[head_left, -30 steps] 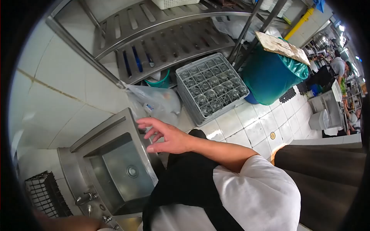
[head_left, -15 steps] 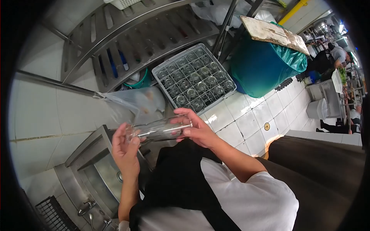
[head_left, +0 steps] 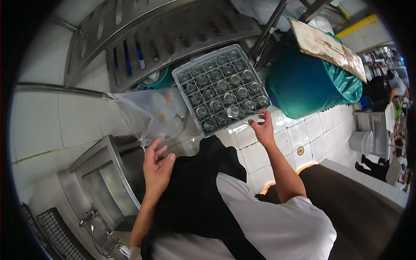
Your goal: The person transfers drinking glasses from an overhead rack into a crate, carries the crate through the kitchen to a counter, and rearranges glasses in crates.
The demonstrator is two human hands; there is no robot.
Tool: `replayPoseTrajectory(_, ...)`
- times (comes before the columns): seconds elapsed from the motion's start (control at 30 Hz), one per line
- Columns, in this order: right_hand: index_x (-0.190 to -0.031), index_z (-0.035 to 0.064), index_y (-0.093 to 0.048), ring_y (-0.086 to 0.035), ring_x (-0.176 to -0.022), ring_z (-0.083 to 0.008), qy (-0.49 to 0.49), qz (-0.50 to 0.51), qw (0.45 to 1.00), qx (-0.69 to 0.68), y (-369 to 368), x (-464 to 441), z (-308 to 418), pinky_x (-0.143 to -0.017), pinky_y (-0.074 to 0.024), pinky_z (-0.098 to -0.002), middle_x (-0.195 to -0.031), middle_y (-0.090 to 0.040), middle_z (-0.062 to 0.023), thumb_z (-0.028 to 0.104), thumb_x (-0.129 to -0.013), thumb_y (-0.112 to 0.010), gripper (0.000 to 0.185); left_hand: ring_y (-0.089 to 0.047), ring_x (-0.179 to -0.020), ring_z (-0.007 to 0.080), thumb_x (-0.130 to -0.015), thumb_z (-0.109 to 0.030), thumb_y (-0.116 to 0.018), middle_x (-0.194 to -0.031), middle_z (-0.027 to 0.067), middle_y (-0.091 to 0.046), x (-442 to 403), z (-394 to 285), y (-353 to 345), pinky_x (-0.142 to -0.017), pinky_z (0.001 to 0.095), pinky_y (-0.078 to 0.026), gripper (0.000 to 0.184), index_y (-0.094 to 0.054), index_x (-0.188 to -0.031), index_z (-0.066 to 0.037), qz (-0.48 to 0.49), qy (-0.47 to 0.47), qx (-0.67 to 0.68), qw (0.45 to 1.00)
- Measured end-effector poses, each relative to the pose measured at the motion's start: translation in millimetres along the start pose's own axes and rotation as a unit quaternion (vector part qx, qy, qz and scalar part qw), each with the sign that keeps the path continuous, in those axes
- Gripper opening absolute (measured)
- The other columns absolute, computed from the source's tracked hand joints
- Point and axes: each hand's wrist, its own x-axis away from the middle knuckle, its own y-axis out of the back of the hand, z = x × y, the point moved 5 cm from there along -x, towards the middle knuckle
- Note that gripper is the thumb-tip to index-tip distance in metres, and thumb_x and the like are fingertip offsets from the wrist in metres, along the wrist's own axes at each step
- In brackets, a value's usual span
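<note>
My right hand (head_left: 263, 129) is closed on one end of a clear drinking glass (head_left: 237, 113), holding it at the near right part of a grey glass rack (head_left: 177, 74). The glass lies tilted, its far end over the rack's compartments; whether it touches them I cannot tell. Many compartments hold other glasses (head_left: 222, 84), seen end-on. My left hand (head_left: 157, 167) is raised with its fingers apart and nothing in it, between the steel sink and the black apron (head_left: 195, 186).
A slatted steel shelf (head_left: 173, 37) stands behind the rack. Right of it is a blue bin (head_left: 294, 82) with a green liner and a worn board (head_left: 327, 50) on top. A clear plastic bag (head_left: 151, 112) hangs at left, above a steel sink (head_left: 110, 186). People work far right.
My right hand has carried the glass from in front of my chest out to the right, over the rack. My left hand has let go of the glass and opened.
</note>
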Motion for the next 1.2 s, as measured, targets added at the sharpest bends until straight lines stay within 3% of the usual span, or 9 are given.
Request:
replayPoseTrajectory(0.13, -0.122, 0.0083, -0.042, -0.051, -0.102, -0.041, 0.039, -0.011, 0.985, 0.169, -30.9, -32.4, -24.3, -0.089, -0.0438, -0.0447, -0.113, -0.046, -0.0252, 0.021, -0.066, -0.074, 0.066, -0.048, -0.117, 0.0245, -0.082, -0.007, -0.066, -0.136, 0.0112, -0.038, 9.0, 2.0, 2.1, -0.087, 0.0327, -0.048, 0.055, -0.041, -0.131, -0.004, -0.021, 0.006, -0.042, 0.999)
replayPoseTrajectory(0.37, -0.127, 0.011, -0.038, -0.047, -0.109, -0.0438, 0.052, 0.074, 0.951, 0.295, -95.4, -63.4, -77.6, -0.09, -0.0448, -0.047, -0.121, -0.042, -0.0257, 0.021, -0.068, -0.074, 0.07, -0.049, -0.115, 0.0241, -0.08, -0.007, -0.067, -0.136, 0.0106, -0.039, 22.4, 7.9, 14.8, -0.087, 0.0335, -0.048, 0.055, -0.044, -0.13, -0.007, -0.086, 0.033, -0.087, 0.992)
replayPoseTrajectory(0.67, -0.132, 0.0127, -0.031, -0.046, -0.113, -0.0423, 0.035, 0.156, 0.914, 0.373, -128.3, -80.3, -102.6, -0.09, -0.0471, -0.0462, -0.126, -0.038, -0.0213, 0.025, -0.071, -0.075, 0.076, -0.052, -0.112, 0.023, -0.079, -0.004, -0.067, -0.136, 0.0114, -0.039, 34.3, 8.8, 22.3, -0.085, 0.0321, -0.047, 0.056, -0.045, -0.13, -0.007, -0.129, 0.061, -0.15, 0.978)
replayPoseTrajectory(0.83, -0.138, 0.0155, -0.025, -0.041, -0.12, -0.042, 0.032, 0.21, 0.893, 0.397, -136.4, -89.5, -112.3, -0.096, -0.0439, -0.0451, -0.136, -0.03, -0.0222, 0.026, -0.072, -0.076, 0.084, -0.053, -0.111, 0.0231, -0.078, -0.003, -0.068, -0.136, 0.0117, -0.04, 34.8, 8.3, 21.9, -0.085, 0.032, -0.047, 0.056, -0.046, -0.129, -0.008, -0.126, 0.058, -0.17, 0.976)
replayPoseTrajectory(1.0, -0.142, 0.0146, -0.02, -0.034, -0.126, -0.0429, 0.023, 0.219, 0.904, 0.367, -124.2, -84.5, -93.0, -0.101, -0.0383, -0.0458, -0.138, -0.029, -0.0244, 0.028, -0.069, -0.078, 0.095, -0.051, -0.113, 0.0235, -0.079, 0.0, -0.066, -0.136, 0.0113, -0.038, 33.4, 4.9, 21.3, -0.086, 0.0325, -0.048, 0.057, -0.044, -0.13, -0.009, -0.121, 0.047, -0.183, 0.974)
replayPoseTrajectory(1.2, -0.142, 0.0145, -0.022, -0.033, -0.127, -0.0427, 0.042, 0.198, 0.911, 0.36, -119.8, -82.0, -98.8, -0.104, -0.0345, -0.0467, -0.141, -0.027, -0.0246, 0.027, -0.067, -0.079, 0.095, -0.051, -0.114, 0.0251, -0.077, -0.002, -0.069, -0.136, 0.0122, -0.039, 34.5, 11.3, 24.5, -0.085, 0.0339, -0.049, 0.058, -0.046, -0.13, -0.01, -0.13, 0.041, -0.178, 0.975)
